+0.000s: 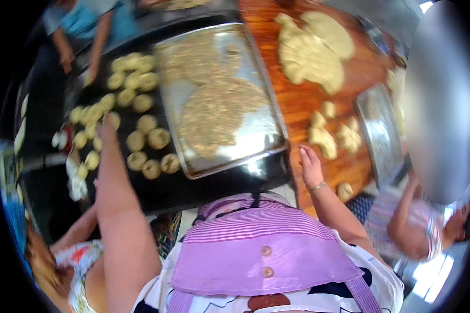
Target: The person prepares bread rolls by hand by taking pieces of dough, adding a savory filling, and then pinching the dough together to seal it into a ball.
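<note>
L hand (107, 123) outstretched over dough balls (141, 140); R hand (311, 168) flat, table edge (303, 109).

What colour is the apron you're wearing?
Purple, with thin stripes near the top of the apron; the head view shows it.

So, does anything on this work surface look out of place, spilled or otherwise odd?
Nothing looks damaged. The crumb coating lies in an uneven patch on the metal tray, which sits askew. Dough balls lie loosely on the dark tray, near the left hand. The right hand hovers open.
</note>
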Demonstrator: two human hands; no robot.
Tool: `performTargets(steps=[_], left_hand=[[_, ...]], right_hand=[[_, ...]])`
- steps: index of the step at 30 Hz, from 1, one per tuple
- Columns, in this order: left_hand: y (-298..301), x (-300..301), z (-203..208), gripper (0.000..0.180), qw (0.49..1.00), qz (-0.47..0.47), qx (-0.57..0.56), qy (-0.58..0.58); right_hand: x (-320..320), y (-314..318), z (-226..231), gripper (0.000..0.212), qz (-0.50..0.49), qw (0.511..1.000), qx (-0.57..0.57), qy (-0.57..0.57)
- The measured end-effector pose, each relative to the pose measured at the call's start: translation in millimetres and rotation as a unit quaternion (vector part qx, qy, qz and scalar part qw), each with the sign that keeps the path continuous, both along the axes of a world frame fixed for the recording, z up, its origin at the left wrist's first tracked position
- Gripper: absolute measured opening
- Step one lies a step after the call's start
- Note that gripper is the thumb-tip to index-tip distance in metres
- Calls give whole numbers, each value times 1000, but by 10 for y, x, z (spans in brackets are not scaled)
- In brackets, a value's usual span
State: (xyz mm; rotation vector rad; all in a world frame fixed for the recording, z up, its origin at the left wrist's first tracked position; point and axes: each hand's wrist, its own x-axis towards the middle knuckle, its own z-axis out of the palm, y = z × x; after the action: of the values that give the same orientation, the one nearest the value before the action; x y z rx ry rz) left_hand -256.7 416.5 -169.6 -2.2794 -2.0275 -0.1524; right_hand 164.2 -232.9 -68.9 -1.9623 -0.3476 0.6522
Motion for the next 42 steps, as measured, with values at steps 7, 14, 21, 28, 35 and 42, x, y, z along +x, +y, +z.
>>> performTargets(steps=[7, 14, 21, 28, 35, 42], left_hand=[[-2026, 1602, 896, 51, 917, -191, -104, -335], [-3710, 2195, 1010, 37, 852, -379, -204, -299], [-4316, 2270, 1085, 31, 817, -401, -309, -275], [-4510, 2319, 1044, 32, 799, -428, -340, -252], [-4654, 2637, 1165, 33, 762, -478, -335, -281], [-4589, 2516, 1022, 32, 739, -473, -402, -263]], right_hand=[[160, -1348, -806, 68, -267, 937, -171, -148], [967, -1115, -714, 72, -210, 933, -229, -180], [902, -1364, -531, 56, -200, 960, -194, -9], [426, -1580, -654, 73, -166, 959, -192, -126], [796, -1140, -692, 69, -153, 938, -288, -119], [1070, -1804, 66, 56, -63, 926, -356, -110]])
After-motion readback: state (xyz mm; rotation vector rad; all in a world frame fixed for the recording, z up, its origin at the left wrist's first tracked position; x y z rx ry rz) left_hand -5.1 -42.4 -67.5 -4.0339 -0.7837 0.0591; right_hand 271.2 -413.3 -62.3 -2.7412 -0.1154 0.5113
